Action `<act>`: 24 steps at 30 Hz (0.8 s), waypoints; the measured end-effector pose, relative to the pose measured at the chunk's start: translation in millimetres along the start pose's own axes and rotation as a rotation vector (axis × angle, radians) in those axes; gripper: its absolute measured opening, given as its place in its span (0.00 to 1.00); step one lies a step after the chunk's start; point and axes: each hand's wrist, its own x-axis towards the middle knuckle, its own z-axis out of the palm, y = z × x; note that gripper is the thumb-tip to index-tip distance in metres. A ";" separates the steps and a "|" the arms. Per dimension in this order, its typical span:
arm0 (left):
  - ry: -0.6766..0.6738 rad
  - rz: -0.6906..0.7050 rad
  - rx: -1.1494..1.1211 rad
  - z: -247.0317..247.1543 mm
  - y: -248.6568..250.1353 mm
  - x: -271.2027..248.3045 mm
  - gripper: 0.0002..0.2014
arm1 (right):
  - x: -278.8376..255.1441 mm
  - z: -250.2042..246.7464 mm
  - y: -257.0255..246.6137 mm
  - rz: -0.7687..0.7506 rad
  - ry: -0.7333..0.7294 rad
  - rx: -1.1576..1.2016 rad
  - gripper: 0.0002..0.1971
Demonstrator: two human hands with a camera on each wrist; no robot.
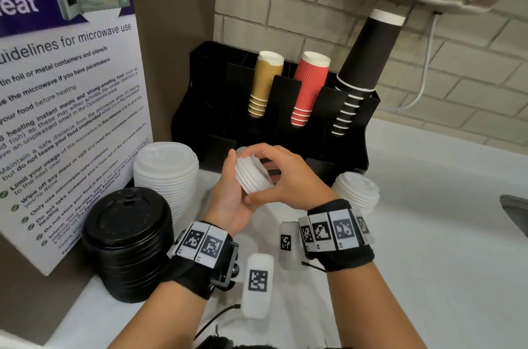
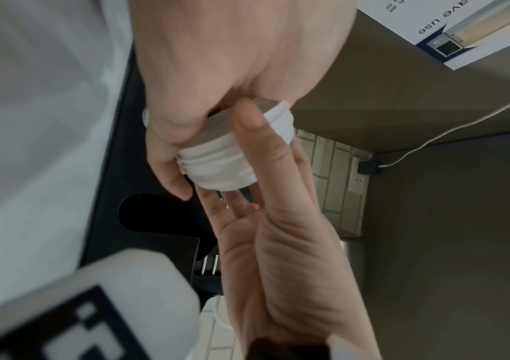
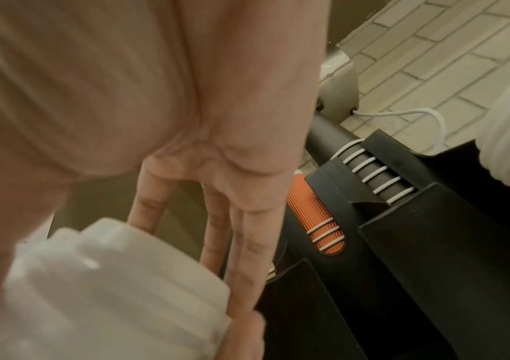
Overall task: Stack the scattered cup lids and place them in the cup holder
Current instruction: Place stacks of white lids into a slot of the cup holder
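Black cup holder [image 1: 328, 148] on the table [image 1: 428, 220] holds tan, red and black cup stacks in separate slots. Small stack of white lids [image 1: 251, 174] held tilted just before it: left hand [image 1: 231, 194] cups it, right hand [image 1: 285, 177] grips it from above

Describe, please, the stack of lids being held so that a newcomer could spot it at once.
Find the black cup holder against the brick wall. Just before it, both hands grip a small stack of white lids, tilted and off the counter, unlike the other lid stacks.
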 end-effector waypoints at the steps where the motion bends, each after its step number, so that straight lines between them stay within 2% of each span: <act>1: -0.009 0.000 -0.009 -0.8 -0.3 0.3 0.28 | 0.4 -0.2 -1.1 0.001 0.009 -0.003 0.34; 6: -0.028 0.076 -0.070 -3.5 3.8 1.4 0.31 | 9.7 -15.8 -9.8 -0.045 0.043 -0.012 0.33; 9: 0.080 0.120 -0.114 -4.5 4.2 2.7 0.26 | 29.7 -33.0 -12.6 -0.092 0.151 -0.008 0.33; 12: 0.222 0.135 -0.088 -9.0 -1.0 6.7 0.22 | 63.1 -42.8 -8.3 -0.054 0.282 -0.183 0.34; 15: 0.308 0.104 -0.073 -12.3 -5.3 8.8 0.19 | 93.9 -37.8 -1.5 0.044 0.140 -0.399 0.36; 19: 0.334 0.089 -0.065 -14.8 -5.6 12.5 0.19 | 118.0 -15.1 5.4 0.094 -0.077 -0.682 0.40; 24: 0.346 0.109 -0.052 -18.3 -3.2 13.8 0.19 | 127.3 8.9 13.6 0.103 -0.128 -0.871 0.37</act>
